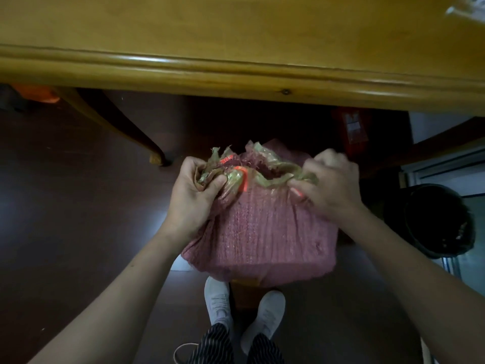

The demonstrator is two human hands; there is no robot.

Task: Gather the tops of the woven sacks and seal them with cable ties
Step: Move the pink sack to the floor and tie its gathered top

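Note:
A pink woven sack point(265, 232), full and bulging, stands on the dark floor in front of my feet. Its top edge has a crinkled greenish plastic lining point(273, 177) with orange markings, and the mouth is still spread open. My left hand point(191, 193) grips a bunched part of the top at the sack's left side. My right hand point(330, 185) pinches the top edge at the right side. No cable tie shows in view.
A yellow wooden table point(236, 72) runs across the top, its curved leg point(118, 124) reaching the floor left of the sack. A black bin point(441, 222) stands at the right. A red object point(351, 130) lies under the table. My white shoes point(244, 311) are below the sack.

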